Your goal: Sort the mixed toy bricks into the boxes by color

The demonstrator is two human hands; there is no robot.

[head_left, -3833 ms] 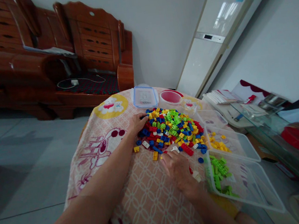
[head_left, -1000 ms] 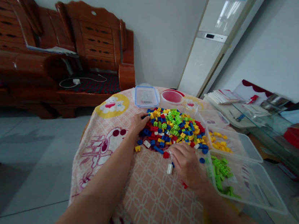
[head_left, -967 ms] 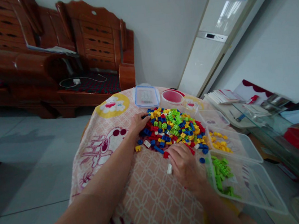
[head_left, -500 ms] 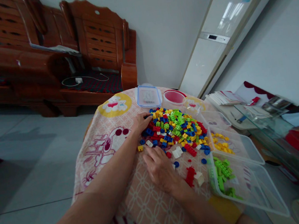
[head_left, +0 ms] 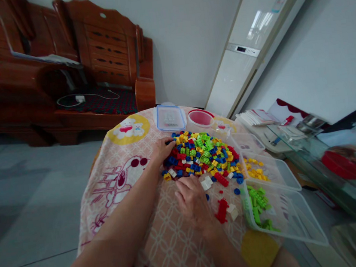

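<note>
A heap of plastic building bricks [head_left: 204, 152] in red, blue, yellow, green and white lies on the cloth-covered table. My left hand [head_left: 163, 149] rests against the heap's left side, fingers stretched out over the edge bricks. At the front edge of the heap is my right hand [head_left: 192, 199], its fingers apart and slightly bent, fingertips by the nearest bricks. A yellow brick [head_left: 167, 177] and a white brick [head_left: 172, 173] sit between the two hands. Right of my right hand are a flat white piece [head_left: 206, 183], a red piece [head_left: 221, 211] and a cream piece [head_left: 232, 211].
Clear bins stand on the right, one with green bricks [head_left: 258, 203], one with yellow bricks [head_left: 255, 169]. Behind the heap are a blue-rimmed lidded box [head_left: 170, 117] and a pink round tub [head_left: 201, 118]. A glass-topped stand [head_left: 318, 164] is beyond the bins.
The view has shifted a little to the right. My right hand has moved right along the heap's front edge. The yellow brick now sits closer to the heap. My left hand stays at the left side.
</note>
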